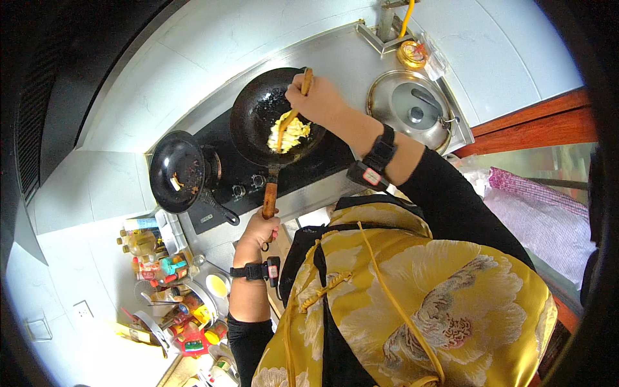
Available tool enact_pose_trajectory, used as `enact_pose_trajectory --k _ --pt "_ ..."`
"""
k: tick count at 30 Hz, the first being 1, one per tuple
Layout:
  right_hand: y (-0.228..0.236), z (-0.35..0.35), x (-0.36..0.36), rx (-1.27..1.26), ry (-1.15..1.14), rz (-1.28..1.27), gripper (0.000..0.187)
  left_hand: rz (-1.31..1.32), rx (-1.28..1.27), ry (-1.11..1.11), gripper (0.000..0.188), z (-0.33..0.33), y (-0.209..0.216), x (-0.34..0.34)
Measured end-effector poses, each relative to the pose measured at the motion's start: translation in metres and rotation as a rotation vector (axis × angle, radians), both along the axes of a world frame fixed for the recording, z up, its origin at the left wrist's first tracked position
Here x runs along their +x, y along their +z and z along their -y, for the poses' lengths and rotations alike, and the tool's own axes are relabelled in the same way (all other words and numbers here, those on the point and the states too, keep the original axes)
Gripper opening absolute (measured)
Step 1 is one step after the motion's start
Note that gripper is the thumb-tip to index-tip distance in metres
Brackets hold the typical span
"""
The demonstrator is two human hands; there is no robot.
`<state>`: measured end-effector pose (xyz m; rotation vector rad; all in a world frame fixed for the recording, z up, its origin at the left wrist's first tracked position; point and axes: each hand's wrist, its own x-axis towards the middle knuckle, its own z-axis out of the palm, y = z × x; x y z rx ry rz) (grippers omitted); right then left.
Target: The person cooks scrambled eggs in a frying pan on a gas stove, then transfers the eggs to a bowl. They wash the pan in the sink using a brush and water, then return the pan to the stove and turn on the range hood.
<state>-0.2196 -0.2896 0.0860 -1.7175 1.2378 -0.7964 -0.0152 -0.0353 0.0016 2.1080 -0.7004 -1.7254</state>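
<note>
Egg [296, 135] in the wok [248, 122] looks mostly set (cooking prob. nearly done, taking it out left), w/ R hand [316, 98] clenched round a wooden spatula [285, 124], L hand [260, 229] fingers wrapped round the wok handle [270, 198].

Pale tiles [135, 97] with thin joints cover the far wall [206, 45], the left wall [64, 258] and the right wall [509, 64]. A black range hood [77, 71] overhangs the far left. Bright light washes out the near left, close to a socket [82, 310]. A stainless-steel worktop [345, 68] edges the far wall; red-brown wooden trim [532, 128] crosses the right.
</note>
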Motion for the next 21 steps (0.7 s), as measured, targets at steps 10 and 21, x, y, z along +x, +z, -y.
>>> enact_pose_trajectory --k 10,21 --pt "-0.002 0.001 0.023 -0.207 0.035 0.029 0.028 -0.012 0.011 0.000 0.036 0.000 -0.003 0.003" --pt "0.011 0.007 0.020 -0.020 -0.048 0.001 0.035 -0.010 0.005 -0.008 0.036 0.001 -0.001 0.003"
